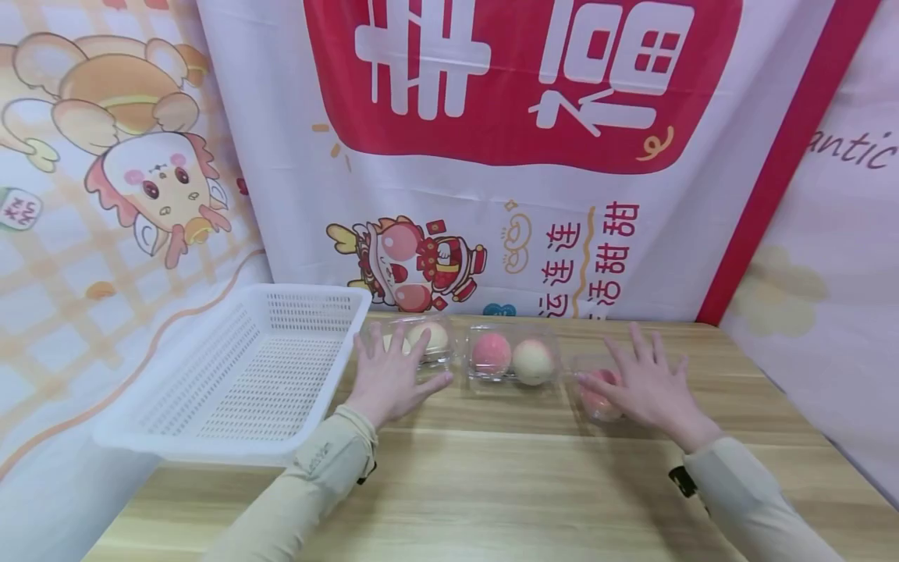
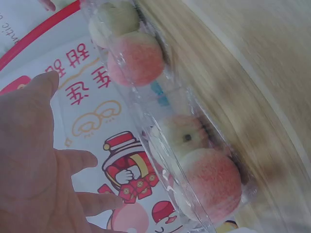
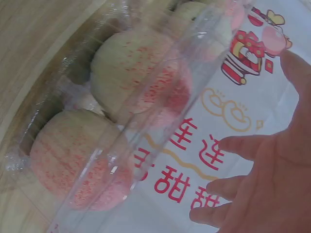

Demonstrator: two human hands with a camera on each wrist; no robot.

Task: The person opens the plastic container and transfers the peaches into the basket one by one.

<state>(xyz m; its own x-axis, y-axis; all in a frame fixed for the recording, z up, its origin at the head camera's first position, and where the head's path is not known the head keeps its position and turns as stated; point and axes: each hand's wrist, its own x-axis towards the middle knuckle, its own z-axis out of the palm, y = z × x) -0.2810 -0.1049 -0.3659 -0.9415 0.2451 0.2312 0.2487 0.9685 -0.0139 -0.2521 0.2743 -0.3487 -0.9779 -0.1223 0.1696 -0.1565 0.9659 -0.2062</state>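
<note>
Three clear plastic boxes of peaches stand in a row on the table. My left hand [image 1: 389, 382], fingers spread, is over the left box [image 1: 444, 355], partly covering its pale peaches [image 1: 430, 337]. Between my hands is the middle box [image 1: 485, 384], with a pink peach [image 1: 492, 354] and a paler one [image 1: 534, 362]. At the right box [image 1: 586, 363] my right hand [image 1: 653, 388] spreads its fingers and hides part of the pinkish peaches [image 1: 599, 402]. Both wrist views show peaches [image 2: 209, 184] [image 3: 80, 158] under clear plastic, apart from the outstretched fingers. Neither hand grips anything.
A white perforated plastic basket [image 1: 211, 446] stands at the left, overlapping the table edge. The wooden table [image 1: 492, 484] extends in front of the boxes. A printed cloth [image 1: 449, 187] hangs directly behind them, with more printed cloth on both sides.
</note>
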